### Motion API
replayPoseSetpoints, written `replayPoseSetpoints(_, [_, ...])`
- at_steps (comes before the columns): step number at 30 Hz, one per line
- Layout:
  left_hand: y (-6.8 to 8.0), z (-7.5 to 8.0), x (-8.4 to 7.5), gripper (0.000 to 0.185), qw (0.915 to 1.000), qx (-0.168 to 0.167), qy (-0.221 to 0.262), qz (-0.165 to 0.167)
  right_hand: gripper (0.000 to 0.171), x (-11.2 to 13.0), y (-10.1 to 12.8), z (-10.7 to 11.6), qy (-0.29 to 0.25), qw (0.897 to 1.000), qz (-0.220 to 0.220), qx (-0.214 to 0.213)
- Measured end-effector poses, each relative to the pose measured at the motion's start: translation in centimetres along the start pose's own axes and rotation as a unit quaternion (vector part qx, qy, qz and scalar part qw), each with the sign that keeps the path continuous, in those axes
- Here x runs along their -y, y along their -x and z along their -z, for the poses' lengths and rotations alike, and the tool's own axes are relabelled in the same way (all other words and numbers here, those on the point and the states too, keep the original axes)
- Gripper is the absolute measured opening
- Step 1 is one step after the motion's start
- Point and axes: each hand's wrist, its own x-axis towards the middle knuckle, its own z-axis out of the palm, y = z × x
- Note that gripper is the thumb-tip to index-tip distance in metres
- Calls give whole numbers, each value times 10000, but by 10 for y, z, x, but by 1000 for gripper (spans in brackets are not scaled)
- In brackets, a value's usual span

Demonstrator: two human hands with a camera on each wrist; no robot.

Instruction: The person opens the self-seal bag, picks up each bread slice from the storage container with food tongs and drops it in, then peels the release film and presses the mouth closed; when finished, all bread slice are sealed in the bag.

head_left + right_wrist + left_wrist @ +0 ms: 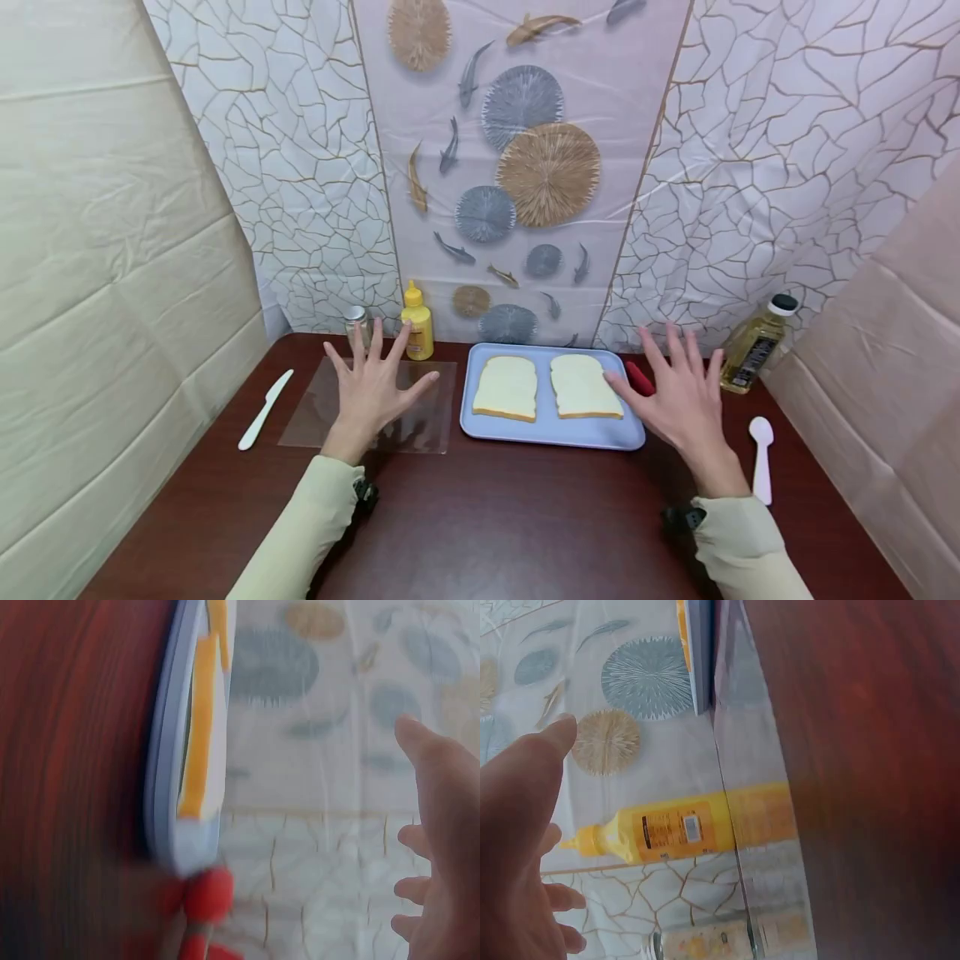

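Note:
Two slices of white bread (507, 387) (583, 386) lie side by side on a light blue tray (551, 430) on the dark wooden table. My left hand (371, 389) hovers with fingers spread above a clear plastic sheet (427, 425), holding nothing. My right hand (678, 398) is spread just right of the tray, also holding nothing, near a red object (640, 377). In the left wrist view the left hand (517, 847) is near a yellow squeeze bottle (679, 829). The right wrist view shows the tray (169, 772) edge-on beside the right hand (442, 840).
A yellow squeeze bottle (417, 322) and a small shaker jar (356, 323) stand at the back. An oil bottle (757, 343) stands at the right. A white plastic knife (264, 409) lies left, a white spoon (762, 457) right. Patterned sheets wall in the table.

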Motion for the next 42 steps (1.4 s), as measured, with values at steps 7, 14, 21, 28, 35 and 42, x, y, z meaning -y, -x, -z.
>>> replayPoseSetpoints(7, [12, 8, 9, 101, 9997, 191, -114, -56, 101, 56, -7, -25, -196, 9985, 468, 205])
replayPoseSetpoints(14, [20, 7, 15, 84, 9955, 834, 191, -399, 85, 127, -8, -63, -722, 9870, 1252, 709])
replayPoseSetpoints(21, [22, -6, 14, 67, 9776, 1645, 838, -1008, 62, 185, -7, -94, -1532, 9526, 2075, 1611])
replayPoseSetpoints(28, [20, -13, 15, 57, 9568, 2191, 1479, -1207, 56, 217, -11, -113, -1819, 9191, 2049, 2830])
replayPoseSetpoints(35, [19, -15, 23, 49, 9541, 2342, 1464, -1161, 52, 224, -9, -117, -1533, 9021, 2111, 3438])
replayPoseSetpoints(42, [19, -16, 25, 42, 9610, 2135, 1433, -1022, 46, 223, -8, -116, -1611, 8985, 2151, 3471])
